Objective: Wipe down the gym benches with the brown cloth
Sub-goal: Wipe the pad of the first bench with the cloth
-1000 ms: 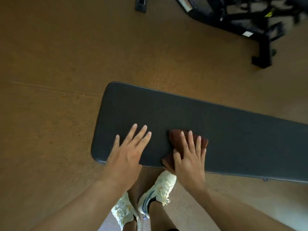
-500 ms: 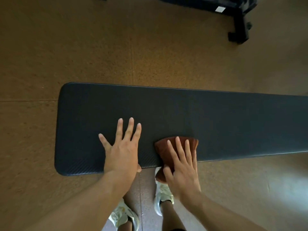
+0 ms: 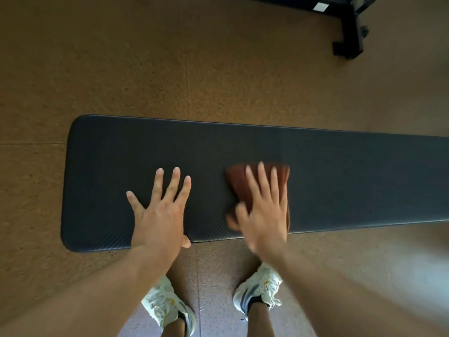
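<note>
- Head view: the right hand [image 3: 263, 210] lies flat, fingers straight, pressing the brown cloth [image 3: 257, 183] onto the black gym bench pad [image 3: 340, 171], near its front edge.
- Left hand [image 3: 160, 210] rests released, fingers spread, bracing on the pad.
- Risk: only flat pressure holds the cloth; a fast stroke could bunch it or slide it off onto the cork floor [image 3: 170, 69].

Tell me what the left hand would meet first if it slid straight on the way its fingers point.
Only bare pad: the left hand points across the bench toward its far edge, then open floor. The brown cloth lies off to its side.
</note>
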The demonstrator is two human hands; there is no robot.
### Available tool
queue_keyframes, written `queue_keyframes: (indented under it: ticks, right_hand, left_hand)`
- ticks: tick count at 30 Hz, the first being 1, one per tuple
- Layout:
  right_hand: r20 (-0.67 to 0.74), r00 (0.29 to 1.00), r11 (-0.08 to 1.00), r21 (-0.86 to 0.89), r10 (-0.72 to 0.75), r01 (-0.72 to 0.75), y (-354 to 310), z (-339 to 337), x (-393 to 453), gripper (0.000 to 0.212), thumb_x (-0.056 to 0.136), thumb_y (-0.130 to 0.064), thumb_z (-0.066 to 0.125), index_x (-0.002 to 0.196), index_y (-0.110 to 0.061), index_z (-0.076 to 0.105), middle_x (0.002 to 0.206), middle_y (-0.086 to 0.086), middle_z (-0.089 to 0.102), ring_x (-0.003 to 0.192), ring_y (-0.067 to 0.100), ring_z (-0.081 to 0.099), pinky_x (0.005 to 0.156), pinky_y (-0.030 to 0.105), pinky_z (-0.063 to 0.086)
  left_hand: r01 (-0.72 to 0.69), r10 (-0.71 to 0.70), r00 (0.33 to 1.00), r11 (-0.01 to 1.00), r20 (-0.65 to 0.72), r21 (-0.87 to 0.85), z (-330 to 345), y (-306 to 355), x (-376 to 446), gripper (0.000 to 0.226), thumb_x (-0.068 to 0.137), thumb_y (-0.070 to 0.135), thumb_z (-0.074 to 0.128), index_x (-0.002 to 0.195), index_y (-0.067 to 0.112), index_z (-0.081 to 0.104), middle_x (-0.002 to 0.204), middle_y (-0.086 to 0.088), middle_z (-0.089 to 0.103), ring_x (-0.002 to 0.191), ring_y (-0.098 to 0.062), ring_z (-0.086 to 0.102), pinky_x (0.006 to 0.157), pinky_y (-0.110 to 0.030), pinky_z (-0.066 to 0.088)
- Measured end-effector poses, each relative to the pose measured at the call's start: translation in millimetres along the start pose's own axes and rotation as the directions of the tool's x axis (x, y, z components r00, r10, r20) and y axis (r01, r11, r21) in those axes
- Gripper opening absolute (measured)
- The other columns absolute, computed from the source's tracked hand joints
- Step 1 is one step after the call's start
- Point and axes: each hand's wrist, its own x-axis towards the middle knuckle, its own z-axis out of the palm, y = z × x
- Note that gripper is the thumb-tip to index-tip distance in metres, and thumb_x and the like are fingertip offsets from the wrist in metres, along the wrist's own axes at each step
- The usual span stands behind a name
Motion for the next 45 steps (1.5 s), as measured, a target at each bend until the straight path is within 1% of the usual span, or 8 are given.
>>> queue_keyframes:
  ticks: [4, 12, 16, 20, 29, 33, 37, 45]
  right_hand:
    - [0.173, 0.985, 0.999, -0.042, 0.010, -0.002, 22.4, 8.1, -57.2, 0.074, 0.097, -0.050, 0.028, 0.164, -0.046, -0.004, 0.171, -0.020, -0.022, 0.157, 0.009, -0.029, 0.130, 0.050, -0.008]
    - [0.058, 0.998, 1.000, -0.027, 0.002, -0.001, 32.5, -47.4, 141.8, 0.072, 0.101, -0.050, 0.038, 0.167, -0.038, 0.012, 0.177, -0.009, -0.008, 0.161, 0.017, -0.020, 0.130, 0.053, -0.011]
    - [-0.021, 0.999, 0.999, 0.043, -0.030, 0.031, 51.1, -31.2, 55.3, 0.076, 0.099, -0.050, 0.034, 0.168, -0.037, 0.004, 0.176, -0.010, -0.010, 0.160, 0.013, -0.022, 0.131, 0.049, -0.011]
    - [0.108, 0.994, 1.000, -0.019, -0.019, 0.021, 88.6, -10.1, -52.0, 0.077, 0.099, -0.048, 0.034, 0.164, -0.044, -0.006, 0.173, -0.015, -0.019, 0.158, 0.012, -0.027, 0.131, 0.050, -0.005]
    - [0.017, 0.999, 0.996, 0.083, -0.037, 0.035, 91.6, -68.6, 140.8, 0.072, 0.102, -0.049, 0.037, 0.168, -0.036, 0.008, 0.177, -0.007, -0.006, 0.161, 0.016, -0.020, 0.130, 0.050, -0.013]
    - [-0.038, 0.999, 0.996, 0.090, 0.007, -0.004, 132.9, -48.7, 42.5, 0.077, 0.098, -0.048, 0.038, 0.167, -0.038, 0.006, 0.176, -0.011, -0.009, 0.160, 0.014, -0.022, 0.131, 0.050, -0.007]
    - [0.121, 0.993, 1.000, 0.017, -0.007, 0.005, 179.1, -38.4, -36.8, 0.078, 0.096, -0.050, 0.035, 0.164, -0.044, -0.003, 0.172, -0.016, -0.019, 0.158, 0.012, -0.027, 0.131, 0.051, -0.004]
    - [0.063, 0.986, 0.987, -0.003, -0.157, 0.158, 175.4, -83.4, 122.9, 0.074, 0.100, -0.051, 0.034, 0.167, -0.038, 0.008, 0.177, -0.006, -0.007, 0.161, 0.017, -0.019, 0.130, 0.050, -0.011]
  left_hand:
    - [0.022, -0.022, 1.000, 1.000, 0.022, -0.013, -2.7, 3.4, -0.6, 0.143, 0.072, 0.062, 0.080, 0.152, 0.026, -0.033, 0.161, 0.000, -0.039, 0.149, -0.031, -0.035, 0.118, -0.074, 0.011]
    - [0.115, -0.111, 0.990, 0.992, 0.090, -0.044, -13.0, 26.5, 0.0, 0.148, 0.069, 0.054, 0.087, 0.156, 0.017, -0.027, 0.162, -0.008, -0.037, 0.151, -0.037, -0.030, 0.118, -0.069, 0.017]
    - [0.117, -0.106, 0.986, 0.990, 0.126, -0.083, -16.0, 64.6, 0.5, 0.158, 0.064, 0.057, 0.089, 0.150, 0.022, -0.038, 0.159, -0.012, -0.042, 0.149, -0.039, -0.032, 0.118, -0.071, 0.015]
    - [0.045, -0.036, 0.992, 0.996, 0.124, -0.072, -20.0, 121.1, 9.2, 0.155, 0.066, 0.057, 0.088, 0.150, 0.028, -0.039, 0.156, -0.014, -0.045, 0.148, -0.039, -0.034, 0.119, -0.072, 0.014]
    - [0.054, -0.041, 0.991, 0.994, 0.127, -0.094, -66.4, 185.9, 52.6, 0.159, 0.061, 0.046, 0.094, 0.153, 0.028, -0.034, 0.159, -0.006, -0.042, 0.149, -0.037, -0.034, 0.116, -0.075, 0.013]
    - [0.069, -0.078, 0.979, 0.996, 0.190, 0.051, -70.1, 203.5, 66.7, 0.165, 0.057, 0.041, 0.098, 0.150, 0.025, -0.038, 0.155, -0.011, -0.048, 0.148, -0.042, -0.033, 0.113, -0.077, 0.020]
    - [0.070, -0.098, 0.966, 0.990, 0.240, 0.126, -65.4, 218.8, 76.9, 0.169, 0.055, 0.036, 0.099, 0.147, 0.014, -0.041, 0.150, -0.019, -0.052, 0.146, -0.050, -0.030, 0.113, -0.072, 0.029]
    - [0.076, -0.108, 0.972, 0.985, 0.211, 0.152, -66.3, 218.0, 76.4, 0.169, 0.054, 0.038, 0.099, 0.150, 0.016, -0.038, 0.153, -0.015, -0.049, 0.148, -0.046, -0.029, 0.114, -0.068, 0.032]
